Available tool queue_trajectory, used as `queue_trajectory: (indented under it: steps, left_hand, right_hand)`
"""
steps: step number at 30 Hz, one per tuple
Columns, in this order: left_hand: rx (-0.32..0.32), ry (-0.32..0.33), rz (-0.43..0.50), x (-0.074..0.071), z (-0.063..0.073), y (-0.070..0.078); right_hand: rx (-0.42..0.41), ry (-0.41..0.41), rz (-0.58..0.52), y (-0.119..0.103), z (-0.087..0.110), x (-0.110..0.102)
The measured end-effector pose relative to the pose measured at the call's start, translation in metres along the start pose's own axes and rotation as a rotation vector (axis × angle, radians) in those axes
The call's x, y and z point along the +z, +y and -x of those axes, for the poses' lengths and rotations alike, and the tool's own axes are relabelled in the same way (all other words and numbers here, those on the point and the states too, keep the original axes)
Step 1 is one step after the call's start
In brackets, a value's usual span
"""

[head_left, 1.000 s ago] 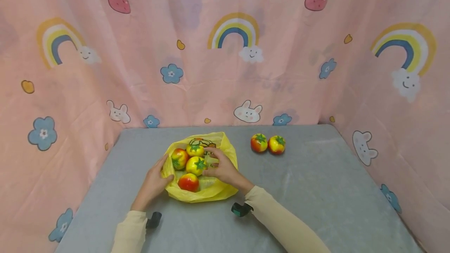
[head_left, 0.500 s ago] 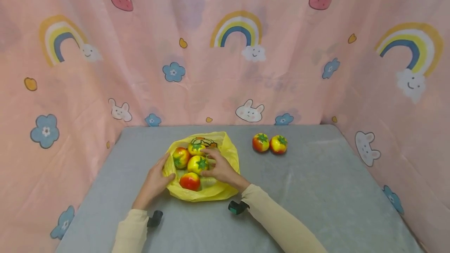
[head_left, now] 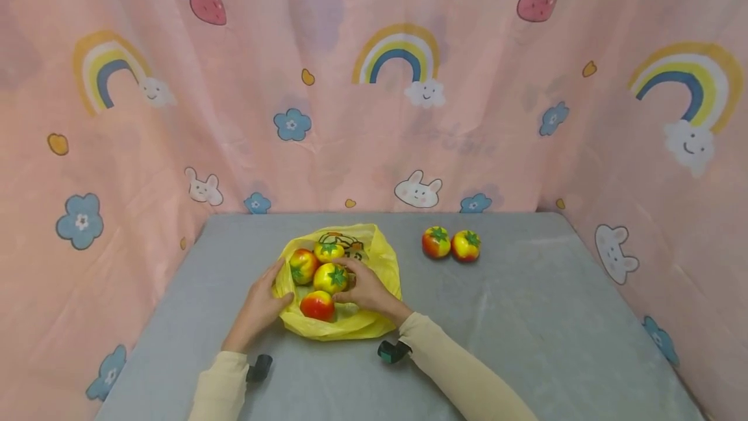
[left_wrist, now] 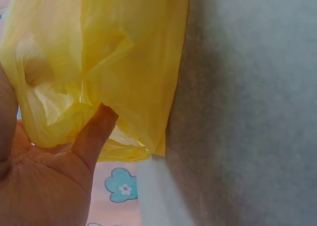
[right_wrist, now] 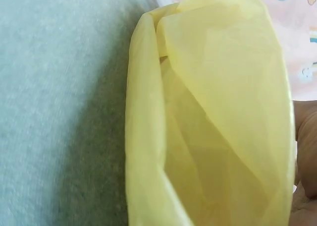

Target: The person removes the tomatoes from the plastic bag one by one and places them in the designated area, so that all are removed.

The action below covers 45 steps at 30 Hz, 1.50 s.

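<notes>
A yellow plastic bag [head_left: 374,323] lies with its mouth wide, several red-and-yellow tomatoes inside. My left hand [head_left: 261,301] holds the bag's left rim, thumb on the inner side; the left wrist view shows that thumb [left_wrist: 96,134] against the plastic. Inside the bag, my right hand [head_left: 371,288] curls its fingers and thumb round the right side of a yellow tomato [head_left: 328,278]. A redder tomato [head_left: 317,306] sits in front of it, and two more tomatoes [head_left: 303,266] [head_left: 328,251] lie behind. In the right wrist view the bag wall [right_wrist: 233,87] hides most of that hand.
Two tomatoes [head_left: 436,242] [head_left: 465,246] stand side by side on the grey table [head_left: 526,317], to the right of the bag. A pink printed curtain [head_left: 350,167] rises along the back and both sides.
My right hand has shifted left, bringing its fingers and thumb closer round the middle yellow tomato. My left hand keeps its place on the bag rim. The head view has shifted slightly.
</notes>
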State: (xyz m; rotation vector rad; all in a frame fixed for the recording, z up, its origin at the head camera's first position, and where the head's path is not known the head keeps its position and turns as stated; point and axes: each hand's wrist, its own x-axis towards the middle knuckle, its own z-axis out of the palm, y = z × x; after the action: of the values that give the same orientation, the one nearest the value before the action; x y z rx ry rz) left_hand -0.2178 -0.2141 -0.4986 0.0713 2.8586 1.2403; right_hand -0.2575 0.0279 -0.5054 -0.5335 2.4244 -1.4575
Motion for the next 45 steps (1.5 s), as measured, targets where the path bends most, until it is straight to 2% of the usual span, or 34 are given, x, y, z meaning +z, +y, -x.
queue_trajectory:
  steps: [20, 30, 38, 45]
  left_hand:
    - [-0.001, 0.0, 0.006, -0.001, 0.001, 0.001]
    - [0.01, 0.002, -0.002, -0.003, 0.0, 0.002]
    - [0.001, -0.006, -0.008, 0.0, -0.001, 0.003]
    - [0.011, 0.004, -0.009, 0.0, 0.0, 0.002]
  right_hand:
    - [-0.017, 0.051, 0.07, 0.006, -0.009, 0.01]
    - [0.004, 0.077, 0.012, 0.005, -0.007, 0.008]
    - [0.023, 0.088, 0.019, 0.008, -0.005, 0.005]
    - [0.032, 0.11, -0.011, 0.002, -0.001, -0.002]
